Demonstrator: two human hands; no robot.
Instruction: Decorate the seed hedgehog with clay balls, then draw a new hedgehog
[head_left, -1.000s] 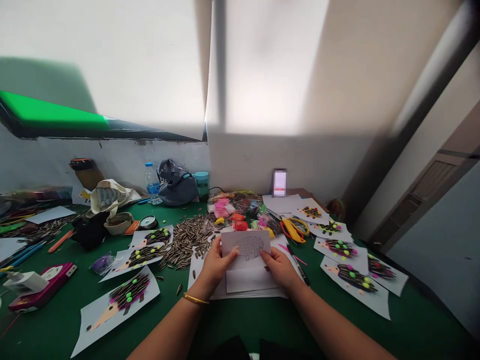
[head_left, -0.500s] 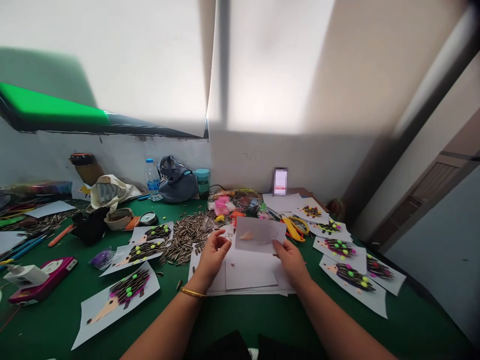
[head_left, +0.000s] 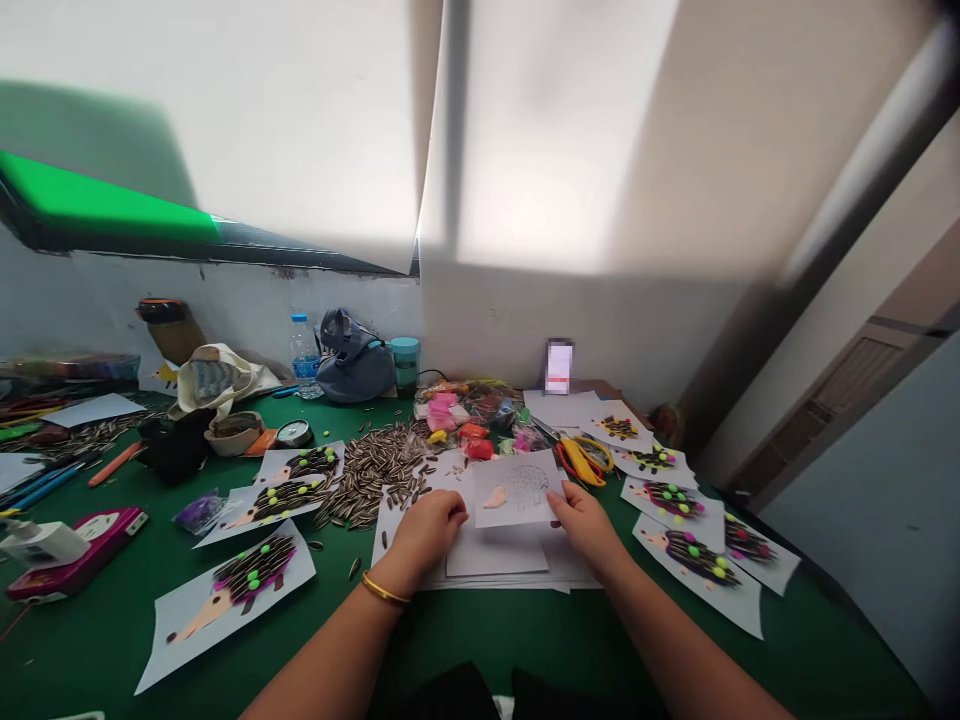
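Left hand (head_left: pixel 427 530): fingers softly curled, low on the pile of white paper (head_left: pixel 495 560), just beside the left edge of the card. No clear hold on anything. A gold bangle (head_left: pixel 386 590) on the wrist.

Right hand (head_left: pixel 589 525): fingers and thumb close together at the bottom right corner of the paper card (head_left: pixel 516 490). Looks like a light pinch, but hard to be sure.

Paper card: near the middle of the front half of the surface (head_left: pixel 480 640), tipped a little, above the pile of white paper. A pencil hedgehog drawing (head_left: pixel 529 486) on top, with a small peach paper shape (head_left: pixel 494 497) at the left.

Feel: probably very light, thin and bendy. Easy to crease, and likely to slide on other paper.

Best grip: the edges or corners, away from the peach paper shape.

Left of the pile: a big heap of striped sunflower seeds (head_left: pixel 373 470).

Right of the pile: yellow-handled scissors (head_left: pixel 580 460) and hedgehog pictures (head_left: pixel 675 498) with seed spines and bright dots.

Back edge of the surface: a water bottle (head_left: pixel 303 358), a gray bag (head_left: pixel 354 360) and a phone (head_left: pixel 559 367).
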